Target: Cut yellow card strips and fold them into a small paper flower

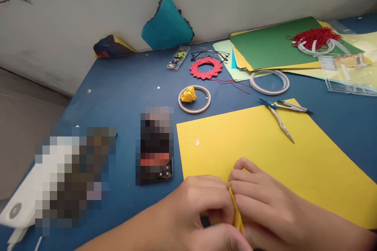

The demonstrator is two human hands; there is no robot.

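My left hand [203,200] and my right hand [265,200] meet at the bottom of the view. Both are closed on a small piece of folded yellow paper [235,210], mostly hidden by my fingers. Under and beyond my right hand lies a large yellow sheet of paper [235,137]. A compass [273,111] with spread legs rests across that sheet's far edge. A roll of tape [194,111] stands past the sheet's far left corner, with a folded yellow paper piece [189,94] inside its ring.
On the blue table [126,86] are a phone [156,145], a blurred white device [26,196], a red paper ring [206,68], eyeglasses [209,55], another tape roll [269,82], green paper sheets [271,47], red thread [316,38] and a clear plastic case [347,72]. A wall [235,0] runs behind.
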